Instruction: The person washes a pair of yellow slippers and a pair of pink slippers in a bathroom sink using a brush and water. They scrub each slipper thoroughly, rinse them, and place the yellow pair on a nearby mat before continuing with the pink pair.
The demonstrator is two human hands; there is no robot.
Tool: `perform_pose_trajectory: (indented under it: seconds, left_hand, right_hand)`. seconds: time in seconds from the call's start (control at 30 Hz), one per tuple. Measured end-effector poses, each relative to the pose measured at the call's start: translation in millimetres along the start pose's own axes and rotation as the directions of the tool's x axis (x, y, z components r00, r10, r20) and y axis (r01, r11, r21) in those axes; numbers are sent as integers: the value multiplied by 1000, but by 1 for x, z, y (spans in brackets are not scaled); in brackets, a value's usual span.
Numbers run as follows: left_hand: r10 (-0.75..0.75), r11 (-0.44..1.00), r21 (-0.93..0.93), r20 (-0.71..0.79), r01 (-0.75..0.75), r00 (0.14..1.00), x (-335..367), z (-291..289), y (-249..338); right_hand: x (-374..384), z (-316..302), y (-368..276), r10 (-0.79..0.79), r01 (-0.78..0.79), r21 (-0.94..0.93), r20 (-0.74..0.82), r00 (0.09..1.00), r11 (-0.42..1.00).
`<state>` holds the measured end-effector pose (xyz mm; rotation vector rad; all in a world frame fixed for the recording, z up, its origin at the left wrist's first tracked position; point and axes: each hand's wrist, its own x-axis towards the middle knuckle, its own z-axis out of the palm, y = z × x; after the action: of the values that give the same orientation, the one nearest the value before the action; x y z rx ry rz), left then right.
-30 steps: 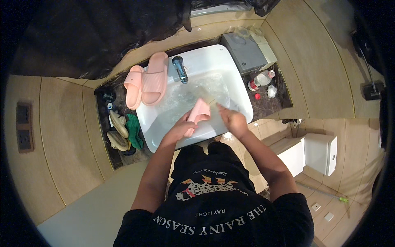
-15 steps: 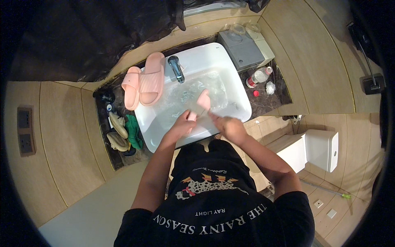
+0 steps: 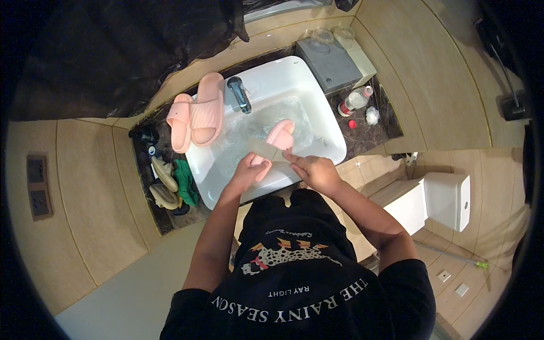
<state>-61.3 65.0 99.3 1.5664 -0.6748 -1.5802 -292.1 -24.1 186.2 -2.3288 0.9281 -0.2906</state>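
A pink slipper (image 3: 280,134) is tilted over the near part of the white sink (image 3: 212,190), its far end above the water. My left hand (image 3: 245,173) is closed round its near end. Across the slipper's middle lies a pale greyish flat piece (image 3: 264,149); whether it is the strap or a separate tool I cannot make out. My right hand (image 3: 315,171) is closed, its fingertips at the right end of that piece; what the fingers hold is hidden. A pair of pink slippers (image 3: 206,116) rests on the sink's far left corner, beside the faucet (image 3: 239,95).
On the left counter lie beige shoes (image 3: 165,173) and a green cloth (image 3: 185,182). A grey box (image 3: 328,65) stands at the back right, near a plastic bottle (image 3: 355,102), a red cap (image 3: 352,124) and a crumpled white wad (image 3: 372,115). A toilet (image 3: 445,201) is at the right.
The slipper between my hands has turned and shows more of its length. My right hand has shifted slightly and is less blurred. The whole view has tilted a little.
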Motion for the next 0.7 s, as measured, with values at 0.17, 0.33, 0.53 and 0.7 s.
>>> perform_pose_trajectory:
  seconds: [0.17, 0.33, 0.53, 0.7]
  left_hand:
    - [212, 974, -62, -66, -216, 975, 2, 2, -7]
    - [285, 956, -30, -114, -290, 952, 3, -1, -9]
    - [229, 967, -102, -58, -234, 972, 1, -7, -1]
    - [161, 942, -300, 10, -151, 987, 0, 4, 4]
  right_hand:
    - [24, -9, 35, 338, -326, 103, -120, 934, 940]
    - [12, 1, 20, 200, -156, 221, -191, 961, 963]
    - [23, 4, 46, 276, -144, 523, -183, 943, 840]
    - [17, 12, 51, 481, -329, 718, -10, 876, 614]
